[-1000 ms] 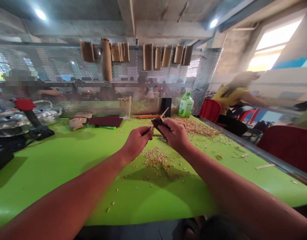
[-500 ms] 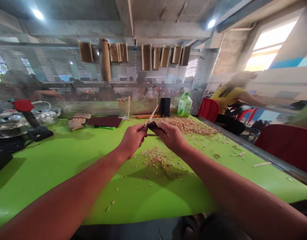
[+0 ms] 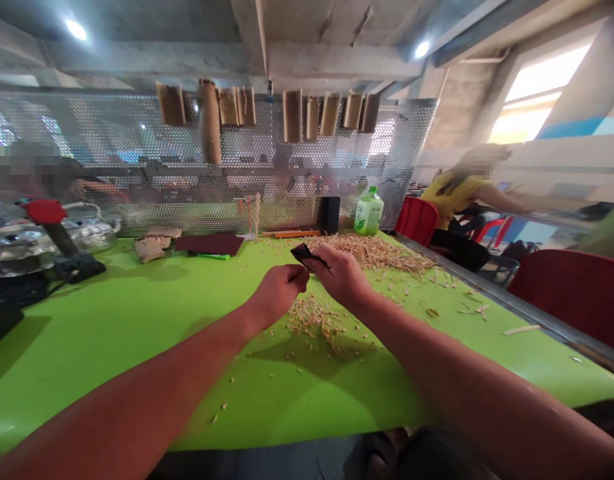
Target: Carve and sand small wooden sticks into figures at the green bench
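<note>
I have the right hand (image 3: pixel 345 272) clamped on a folded dark sheet (image 3: pixel 301 252), probably sandpaper, above the desk's (image 3: pixel 111 353) middle, toward the back edge: likely light, pliable, gritty, best pinched flat. The left hand (image 3: pixel 278 292) curls close beside, contents hidden.

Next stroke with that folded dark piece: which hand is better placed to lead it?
Probably the right hand: it already grips the folded dark piece, whose free end juts out toward the left. The left hand sits close by with fingers curled in, and whatever it may hold is hidden.
</note>
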Demonstrator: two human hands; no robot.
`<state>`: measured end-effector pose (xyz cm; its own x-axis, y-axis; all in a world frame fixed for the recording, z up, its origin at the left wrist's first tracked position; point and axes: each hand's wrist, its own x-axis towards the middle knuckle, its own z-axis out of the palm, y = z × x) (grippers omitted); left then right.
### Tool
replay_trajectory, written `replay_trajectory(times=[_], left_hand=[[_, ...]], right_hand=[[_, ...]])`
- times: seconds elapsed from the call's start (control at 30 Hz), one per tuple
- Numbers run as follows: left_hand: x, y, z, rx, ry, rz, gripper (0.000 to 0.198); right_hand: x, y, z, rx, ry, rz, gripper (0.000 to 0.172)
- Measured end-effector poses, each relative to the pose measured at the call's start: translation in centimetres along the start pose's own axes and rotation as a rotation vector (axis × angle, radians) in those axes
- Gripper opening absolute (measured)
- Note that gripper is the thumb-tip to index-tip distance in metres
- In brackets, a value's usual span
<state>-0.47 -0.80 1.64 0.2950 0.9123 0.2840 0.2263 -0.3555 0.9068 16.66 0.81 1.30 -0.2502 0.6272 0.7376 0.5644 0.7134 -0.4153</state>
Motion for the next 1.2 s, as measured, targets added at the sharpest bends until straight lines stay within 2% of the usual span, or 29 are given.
replay_trajectory(times=[0.17, 0.33, 0.5, 0.63, 0.8, 0.97, 1.1, 1.2], left_hand=[[0.13, 0.03, -0.15, -0.151, 0.108, -0.007, 0.023], [-0.01, -0.11, 0.29, -0.029, -0.011, -0.005, 0.03], [0.1, 0.15, -0.15, -0.17, 0.119, -0.013, 0.026], [0.0, 0.06, 0.11, -0.052, 0.016, -0.023, 0.029], [-0.12, 0.29, 0.04, -0.134, 0.084, 0.0, 0.026], [-0.29, 0.42, 0.18, 0.006, -0.017, -0.028, 0.031], [-0.25, 0.48, 0.14, -0.111, 0.069, -0.024, 0.026], [-0.39, 0.47, 0.41, -0.019, -0.014, -0.033, 0.03]], right_hand=[[-0.03, -0.12, -0.1, 0.013, -0.016, 0.015, 0.03], [-0.02, -0.34, -0.2, 0.018, 0.002, 0.013, 0.027], [0.02, -0.32, -0.19, 0.012, 0.011, 0.015, 0.031], [0.04, -0.42, -0.18, 0.021, 0.016, 0.019, 0.03], [0.12, -0.44, -0.37, 0.014, 0.038, -0.002, 0.03], [0.15, -0.45, -0.43, -0.002, 0.018, 0.027, 0.028], [0.1, -0.54, -0.4, 0.004, 0.027, 0.013, 0.03], [0.04, -0.55, -0.38, 0.005, 0.017, 0.014, 0.029]])
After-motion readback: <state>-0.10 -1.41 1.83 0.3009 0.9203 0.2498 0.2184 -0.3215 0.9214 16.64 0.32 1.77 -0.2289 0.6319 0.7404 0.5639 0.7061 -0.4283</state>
